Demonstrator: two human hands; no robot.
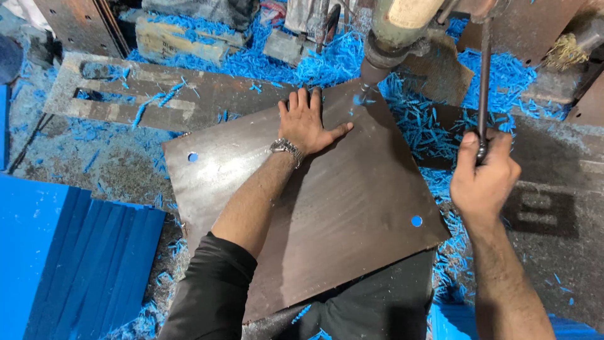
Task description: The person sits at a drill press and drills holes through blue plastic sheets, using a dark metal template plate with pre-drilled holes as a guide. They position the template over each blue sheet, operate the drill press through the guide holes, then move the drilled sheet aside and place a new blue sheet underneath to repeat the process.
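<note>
Under the drill [377, 60]: left hand [308, 123] flat on brown sheet [327, 208] | right hand [481, 179] fisted around lever [484, 82]

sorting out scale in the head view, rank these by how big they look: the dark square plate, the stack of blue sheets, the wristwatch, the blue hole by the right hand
1. dark square plate
2. stack of blue sheets, though the frame cuts it off, so its real extent is unsure
3. wristwatch
4. blue hole, smallest
</note>
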